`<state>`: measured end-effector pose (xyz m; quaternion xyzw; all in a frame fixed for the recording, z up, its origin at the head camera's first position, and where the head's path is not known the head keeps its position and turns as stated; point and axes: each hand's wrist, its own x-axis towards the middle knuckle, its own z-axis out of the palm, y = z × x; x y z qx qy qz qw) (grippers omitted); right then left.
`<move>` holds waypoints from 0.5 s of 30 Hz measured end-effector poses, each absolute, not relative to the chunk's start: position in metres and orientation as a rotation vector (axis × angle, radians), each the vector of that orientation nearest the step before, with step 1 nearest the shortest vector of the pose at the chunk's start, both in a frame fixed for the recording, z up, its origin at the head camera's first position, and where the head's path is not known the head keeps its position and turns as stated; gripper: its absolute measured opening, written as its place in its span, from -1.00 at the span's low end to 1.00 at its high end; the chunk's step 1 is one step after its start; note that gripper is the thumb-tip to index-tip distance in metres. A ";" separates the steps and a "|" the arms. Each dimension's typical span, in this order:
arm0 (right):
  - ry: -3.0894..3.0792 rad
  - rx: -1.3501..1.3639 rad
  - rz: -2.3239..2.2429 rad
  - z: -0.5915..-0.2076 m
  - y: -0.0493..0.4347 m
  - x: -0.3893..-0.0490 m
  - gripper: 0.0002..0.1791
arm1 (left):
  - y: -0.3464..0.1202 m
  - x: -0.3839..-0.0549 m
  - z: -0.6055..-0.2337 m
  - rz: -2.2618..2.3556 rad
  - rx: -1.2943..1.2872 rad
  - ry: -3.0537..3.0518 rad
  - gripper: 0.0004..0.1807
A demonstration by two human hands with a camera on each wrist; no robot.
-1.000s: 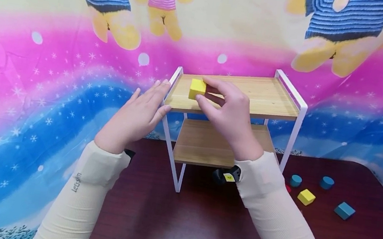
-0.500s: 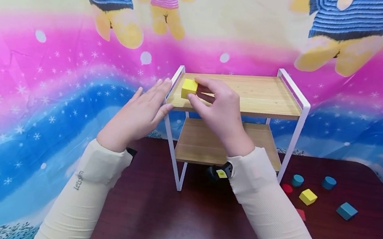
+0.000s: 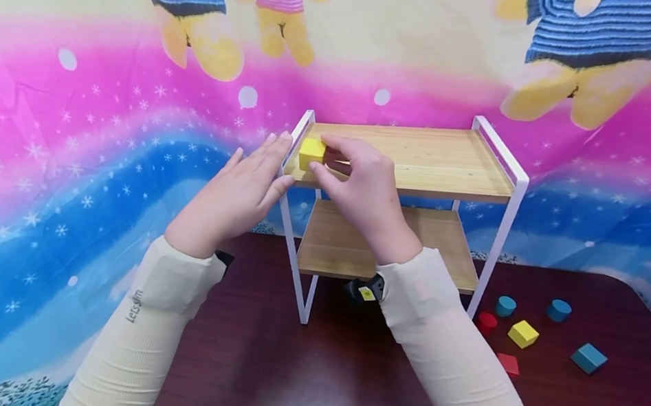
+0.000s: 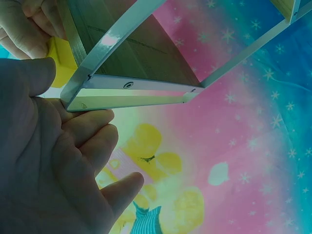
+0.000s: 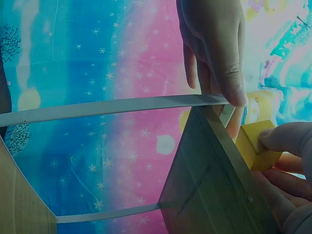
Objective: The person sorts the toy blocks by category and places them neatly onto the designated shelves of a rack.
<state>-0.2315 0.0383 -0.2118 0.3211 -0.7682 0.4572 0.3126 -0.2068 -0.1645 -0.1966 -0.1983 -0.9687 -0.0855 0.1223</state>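
Observation:
A yellow block (image 3: 311, 154) is pinched between the thumb and fingers of my right hand (image 3: 365, 184), at the left end of the top board of a small two-tier shelf (image 3: 456, 162). Whether the block touches the board I cannot tell. My left hand (image 3: 236, 194) rests with straight fingers against the shelf's white left end frame. In the left wrist view, the fingers (image 4: 92, 124) lie along that frame, with the yellow block (image 4: 62, 61) just beyond. The right wrist view shows the thumb pressed on the yellow block (image 5: 261, 144) close to the board's edge.
On the dark table (image 3: 299, 393) right of the shelf lie a yellow block (image 3: 523, 334), a teal block (image 3: 589, 358), two teal cylinders (image 3: 559, 310), a red cylinder (image 3: 486, 323) and a flat red piece (image 3: 508, 364). A patterned cloth (image 3: 80, 127) hangs behind the shelf.
My right hand has carried the yellow block leftward along the top board and slightly lower, nearer the left end frame. My left hand has stayed at the frame.

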 end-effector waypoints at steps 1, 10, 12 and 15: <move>-2.034 0.851 1.191 -0.212 0.038 -0.231 -0.55 | -0.165 -0.207 -0.197 -0.251 -0.578 -2.828 -0.20; -2.106 0.857 1.094 -0.212 0.037 -0.230 -0.52 | -0.165 -0.207 -0.197 -0.267 -0.562 -2.842 -0.20; -2.113 0.866 1.075 -0.211 0.036 -0.229 -0.53 | -0.165 -0.207 -0.197 -0.265 -0.561 -2.841 -0.20; -2.133 0.877 1.045 -0.211 0.036 -0.230 -0.54 | -0.165 -0.208 -0.197 -0.267 -0.564 -2.836 -0.20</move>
